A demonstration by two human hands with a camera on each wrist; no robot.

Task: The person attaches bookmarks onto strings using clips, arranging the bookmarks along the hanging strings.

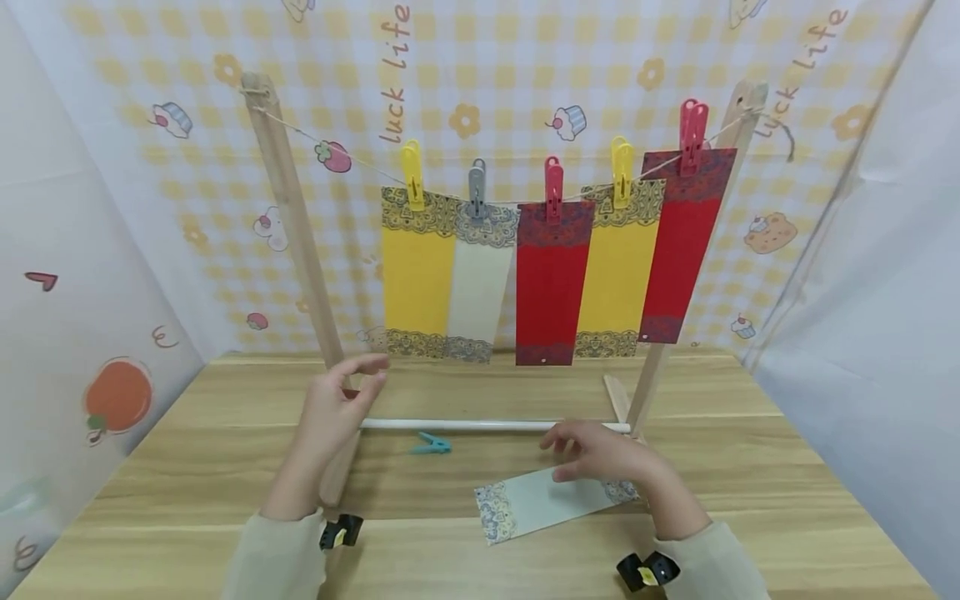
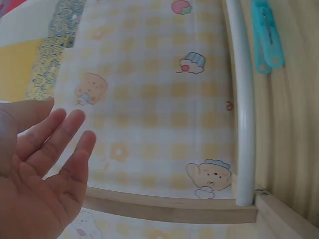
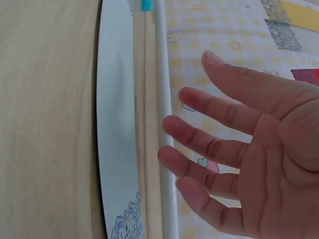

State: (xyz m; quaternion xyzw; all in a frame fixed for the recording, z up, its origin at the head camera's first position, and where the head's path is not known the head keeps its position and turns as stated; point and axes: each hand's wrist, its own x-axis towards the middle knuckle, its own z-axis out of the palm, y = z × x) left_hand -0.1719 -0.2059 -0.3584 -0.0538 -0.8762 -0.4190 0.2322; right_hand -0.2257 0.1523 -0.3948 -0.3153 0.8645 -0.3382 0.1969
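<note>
My left hand [image 1: 341, 404] is raised beside the left wooden post, fingers loosely bent, holding nothing. Over a pale card with patterned ends [image 1: 543, 504] hovers my right hand [image 1: 600, 454]; its fingers are spread and bare in the right wrist view. That card lies on the table. A teal clothespin [image 1: 431, 444] lies left of it, near the white rod [image 1: 487, 426]. On the string above hang a yellow card [image 1: 417, 279], a pale card [image 1: 478, 292], a red card [image 1: 551, 292], another yellow card [image 1: 618, 279] and another red card [image 1: 682, 258], each clipped by a clothespin.
A left wooden post [image 1: 288, 208] and a right wooden post [image 1: 648, 383] hold the string. The white rod joins them low down. Behind stands a checkered cloth [image 1: 480, 83]; white cloth walls flank the wooden table [image 1: 750, 483].
</note>
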